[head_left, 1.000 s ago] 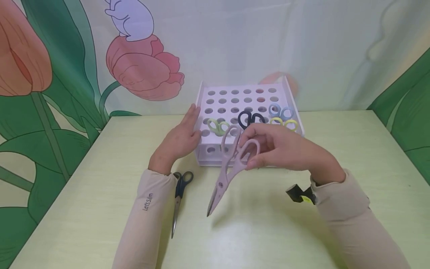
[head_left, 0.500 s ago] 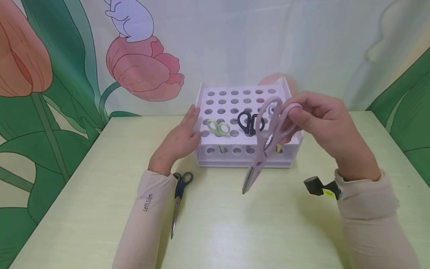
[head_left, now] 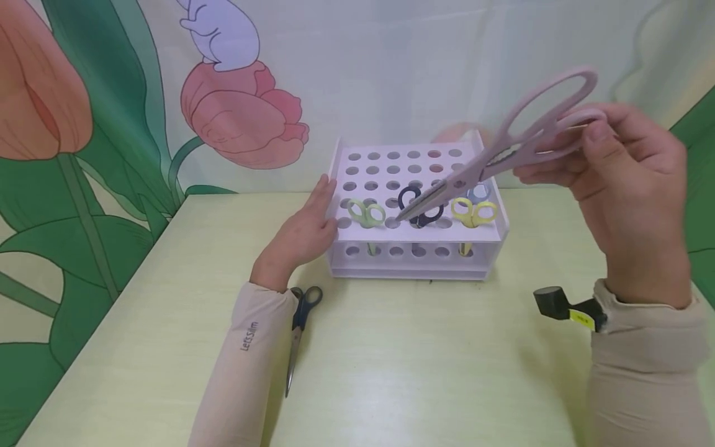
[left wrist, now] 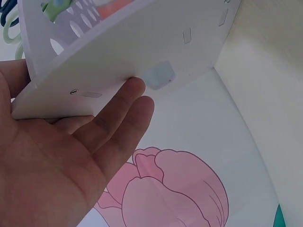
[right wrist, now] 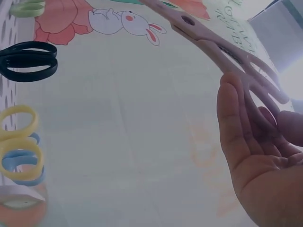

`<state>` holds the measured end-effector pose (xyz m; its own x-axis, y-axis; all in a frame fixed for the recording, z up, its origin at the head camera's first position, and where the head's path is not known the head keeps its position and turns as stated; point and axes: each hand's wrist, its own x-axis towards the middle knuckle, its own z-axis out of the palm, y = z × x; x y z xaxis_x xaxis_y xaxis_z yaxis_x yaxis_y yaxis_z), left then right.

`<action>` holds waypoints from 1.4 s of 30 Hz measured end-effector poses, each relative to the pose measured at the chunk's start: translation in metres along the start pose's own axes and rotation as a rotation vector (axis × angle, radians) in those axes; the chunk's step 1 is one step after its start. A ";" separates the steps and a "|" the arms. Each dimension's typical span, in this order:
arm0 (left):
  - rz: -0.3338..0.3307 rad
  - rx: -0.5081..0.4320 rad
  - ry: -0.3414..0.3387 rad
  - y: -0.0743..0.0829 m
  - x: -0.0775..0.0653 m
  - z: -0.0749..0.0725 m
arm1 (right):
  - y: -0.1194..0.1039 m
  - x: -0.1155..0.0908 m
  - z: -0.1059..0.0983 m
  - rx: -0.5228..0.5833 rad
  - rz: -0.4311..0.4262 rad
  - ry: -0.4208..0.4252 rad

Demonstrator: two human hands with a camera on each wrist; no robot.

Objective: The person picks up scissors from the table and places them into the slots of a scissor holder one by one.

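My right hand point(head_left: 637, 174) grips a pair of pink scissors point(head_left: 475, 172) by one handle loop, raised in the air to the right of the white holed rack point(head_left: 357, 234). Their blades slope down to the left, and the tips overlap the black scissors point(head_left: 401, 200) in the head view. Against the rack's left side wall point(left wrist: 118, 61) rests my left hand point(head_left: 298, 239), fingers fairly straight along the panel and thumb by the front corner. Handles of light green scissors point(head_left: 367, 220), yellow scissors point(head_left: 473, 215) and blue scissors point(right wrist: 14, 156) stand up from the rack's holes.
Dark blue scissors point(head_left: 299, 318) lie on the pale table point(head_left: 402, 354) beside my left sleeve point(head_left: 240, 366), tips toward me. Behind the rack hangs a cloth backdrop point(head_left: 380, 74) with flowers and a rabbit. A black wrist camera point(head_left: 553, 302) sticks out from my right cuff.
My right hand has carried the pink scissors up and to the right, away from the rack's front. The blades have swung to point left. My left hand stays at the rack's side.
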<state>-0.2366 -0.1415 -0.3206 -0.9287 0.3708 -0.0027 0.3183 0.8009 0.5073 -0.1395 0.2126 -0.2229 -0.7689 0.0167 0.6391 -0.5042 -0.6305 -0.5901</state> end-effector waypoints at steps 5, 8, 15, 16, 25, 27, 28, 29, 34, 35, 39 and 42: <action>-0.004 0.002 -0.001 0.001 0.000 0.001 | 0.001 0.002 0.000 -0.032 -0.002 0.032; -0.010 0.003 0.002 0.001 0.001 0.001 | 0.002 0.005 0.000 -0.089 -0.017 0.080; -0.013 -0.014 0.016 0.001 0.001 0.003 | 0.011 0.015 0.003 -0.261 -0.047 0.223; -0.011 -0.013 0.016 0.001 0.001 0.003 | 0.014 0.017 0.002 -0.314 -0.039 0.235; 0.002 -0.012 0.019 0.001 0.001 0.002 | 0.053 0.026 -0.010 -0.892 0.114 0.213; 0.001 -0.009 0.018 0.001 0.001 0.002 | 0.059 0.027 -0.012 -0.934 0.142 0.198; 0.001 -0.008 0.019 0.001 0.001 0.002 | 0.061 0.027 -0.012 -0.945 0.150 0.188; -0.002 -0.009 0.020 0.001 0.001 0.002 | 0.063 0.027 -0.012 -0.957 0.159 0.181; -0.009 -0.015 0.026 0.000 0.001 0.002 | 0.071 0.027 -0.011 -0.987 0.206 0.153; -0.011 -0.016 0.027 0.000 0.001 0.002 | 0.072 0.027 -0.011 -0.996 0.219 0.146; -0.012 -0.010 0.025 0.000 0.001 0.003 | 0.078 0.026 -0.010 -1.026 0.263 0.121; -0.016 -0.013 0.023 0.000 0.001 0.002 | 0.082 0.025 -0.009 -1.057 0.290 0.106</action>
<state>-0.2369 -0.1400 -0.3225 -0.9378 0.3472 0.0093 0.3014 0.8002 0.5186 -0.2034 0.1680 -0.2595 -0.9168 0.0742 0.3924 -0.3422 0.3605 -0.8677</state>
